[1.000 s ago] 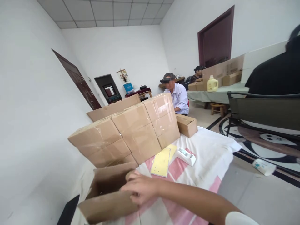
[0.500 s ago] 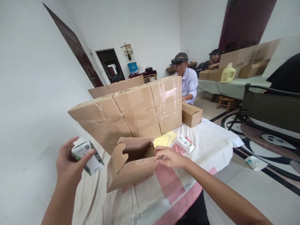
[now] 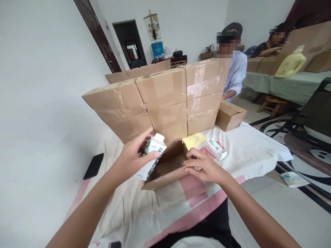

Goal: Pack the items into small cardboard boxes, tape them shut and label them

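Note:
My left hand (image 3: 131, 156) is closed round a small white and green carton (image 3: 157, 147) whose white end flap sticks up. It holds the carton tilted over the left end of an open cardboard box (image 3: 165, 179). Inside, the visible part of that box shows bare brown cardboard. At the box's right end, my right hand (image 3: 203, 165) pinches the near rim between thumb and fingers. Just beyond the right hand lie a yellow sheet of paper (image 3: 196, 140) and a white object with a green-grey top (image 3: 216, 150).
Taped cardboard boxes (image 3: 165, 89) form a wall behind the open box. Another brown box (image 3: 231, 115) stands at its right end, near a person in a light shirt (image 3: 236, 74). A black phone-like slab (image 3: 93, 166) lies left on the cloth-covered table (image 3: 129, 206).
My left hand has brought the carton rightward, from beside the box to over its left end. The right hand stays on the rim. The camera view has shifted, bringing the black slab into sight.

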Demonstrator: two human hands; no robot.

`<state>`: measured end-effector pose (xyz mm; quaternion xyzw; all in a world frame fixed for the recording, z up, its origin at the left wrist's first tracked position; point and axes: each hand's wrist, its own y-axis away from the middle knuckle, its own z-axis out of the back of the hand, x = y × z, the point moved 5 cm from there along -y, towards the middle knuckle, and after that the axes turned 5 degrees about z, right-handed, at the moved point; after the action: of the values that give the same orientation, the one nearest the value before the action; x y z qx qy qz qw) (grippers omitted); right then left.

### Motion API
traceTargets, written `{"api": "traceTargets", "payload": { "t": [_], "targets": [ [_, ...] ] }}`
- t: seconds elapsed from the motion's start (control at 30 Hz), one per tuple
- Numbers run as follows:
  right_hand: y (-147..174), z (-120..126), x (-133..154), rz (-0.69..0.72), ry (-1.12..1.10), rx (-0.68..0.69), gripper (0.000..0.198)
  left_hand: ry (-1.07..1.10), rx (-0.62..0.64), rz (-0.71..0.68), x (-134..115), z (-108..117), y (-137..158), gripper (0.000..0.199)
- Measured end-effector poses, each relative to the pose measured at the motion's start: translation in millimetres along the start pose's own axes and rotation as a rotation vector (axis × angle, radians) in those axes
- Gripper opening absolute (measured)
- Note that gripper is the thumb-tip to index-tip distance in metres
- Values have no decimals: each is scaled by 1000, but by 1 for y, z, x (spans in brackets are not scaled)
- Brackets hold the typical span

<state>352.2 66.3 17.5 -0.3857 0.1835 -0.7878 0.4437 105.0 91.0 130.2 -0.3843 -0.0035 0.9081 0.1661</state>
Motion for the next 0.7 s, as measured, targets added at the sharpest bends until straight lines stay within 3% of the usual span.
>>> {"api": "traceTargets", "payload": {
  "t": [0.13,0.2,0.27,0.4,0.57,0.7],
  "targets": [
    [10,1,2,2,1,-78,14,-134,398,25,13,-49,-23,59],
    [17,0,6,-1,18,-103,15,-201,649,70,23,-75,-22,50],
    [25,-2,12,0,41,-128,13,-298,804,91,33,-96,-15,50],
    [41,-10,28,24,73,-148,10,-428,763,117,45,-117,-2,49],
    [50,-15,38,43,110,-177,9,-555,802,197,48,-129,6,55],
    [51,-17,39,37,109,-177,12,-765,820,142,58,-135,2,49]
  ]
}}
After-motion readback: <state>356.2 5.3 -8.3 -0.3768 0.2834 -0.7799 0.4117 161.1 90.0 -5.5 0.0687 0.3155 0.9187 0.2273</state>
